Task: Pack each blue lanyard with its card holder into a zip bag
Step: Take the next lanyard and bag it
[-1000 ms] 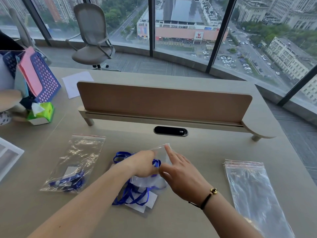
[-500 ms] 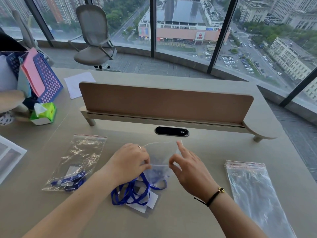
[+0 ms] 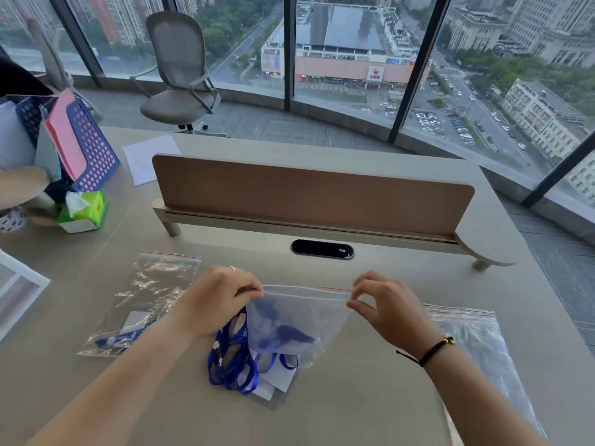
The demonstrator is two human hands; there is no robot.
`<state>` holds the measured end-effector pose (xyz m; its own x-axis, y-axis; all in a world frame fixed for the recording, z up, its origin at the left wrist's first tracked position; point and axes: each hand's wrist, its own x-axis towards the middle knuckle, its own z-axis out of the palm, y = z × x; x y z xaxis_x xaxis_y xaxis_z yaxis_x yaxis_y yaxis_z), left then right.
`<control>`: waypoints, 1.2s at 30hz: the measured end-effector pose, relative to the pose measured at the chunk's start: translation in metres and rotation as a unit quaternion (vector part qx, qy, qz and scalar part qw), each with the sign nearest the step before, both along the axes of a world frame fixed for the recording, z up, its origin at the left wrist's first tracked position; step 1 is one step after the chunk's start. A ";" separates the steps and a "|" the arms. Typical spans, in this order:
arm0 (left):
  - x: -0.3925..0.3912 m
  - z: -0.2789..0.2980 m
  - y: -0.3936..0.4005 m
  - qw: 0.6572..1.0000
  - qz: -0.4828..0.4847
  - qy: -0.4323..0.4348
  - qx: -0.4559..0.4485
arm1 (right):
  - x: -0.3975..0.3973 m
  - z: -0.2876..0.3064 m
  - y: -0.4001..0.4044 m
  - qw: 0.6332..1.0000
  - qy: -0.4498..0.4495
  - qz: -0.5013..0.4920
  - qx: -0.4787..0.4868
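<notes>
A clear zip bag [image 3: 299,320] with a blue lanyard inside hangs just above the desk. My left hand [image 3: 219,300] pinches its top left corner and my right hand [image 3: 383,307] pinches its top right corner, stretching the red-lined zip edge between them. Under the bag lies a pile of loose blue lanyards [image 3: 231,362] with white card holders [image 3: 280,379]. To the left lies a packed zip bag [image 3: 145,300] holding a lanyard and card holder. An empty zip bag [image 3: 476,349] lies flat on the right, beside my right forearm.
A wooden divider panel [image 3: 309,194] crosses the desk behind a black cable slot [image 3: 322,248]. A green tissue pack [image 3: 83,210], a blue file basket [image 3: 87,146] and a sheet of paper [image 3: 145,159] sit at the left. An office chair [image 3: 180,75] stands by the window.
My hands moved apart from the bag's mouth to its two top corners and raised the bag, pulling the zip edge straight. The lanyard now hangs inside it.
</notes>
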<state>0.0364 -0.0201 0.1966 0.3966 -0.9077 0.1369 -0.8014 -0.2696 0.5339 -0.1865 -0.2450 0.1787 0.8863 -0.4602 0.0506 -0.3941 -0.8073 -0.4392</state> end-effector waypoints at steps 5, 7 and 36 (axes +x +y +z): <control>0.008 0.001 0.009 0.985 0.092 0.137 -0.044 | 0.010 0.012 0.006 0.979 -0.111 -0.072 0.153; 0.010 0.006 0.012 0.963 0.140 0.212 -0.086 | 0.016 0.018 0.010 0.964 -0.172 -0.088 0.181; 0.133 -0.003 0.208 0.863 0.341 0.294 -0.228 | 0.193 0.009 0.183 0.958 -0.062 0.125 0.251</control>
